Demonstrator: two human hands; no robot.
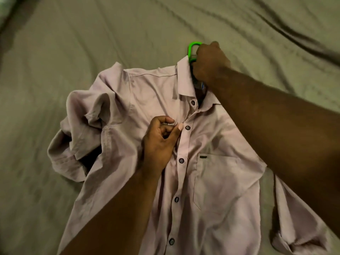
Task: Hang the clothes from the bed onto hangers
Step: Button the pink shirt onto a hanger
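Note:
A pale pink button-up shirt (211,181) lies face up on the bed, buttoned, with dark buttons and a chest pocket. A green hanger (193,47) sticks out of its collar; only the hook shows, the rest is hidden inside the shirt. My right hand (209,61) grips the hanger's neck at the collar. My left hand (160,142) pinches the shirt's front fabric just left of the placket, near the second button. The left sleeve is bunched up at the shirt's side.
The bed is covered by a wrinkled beige sheet (73,52) that fills the view around the shirt. A dark edge shows at the top left corner.

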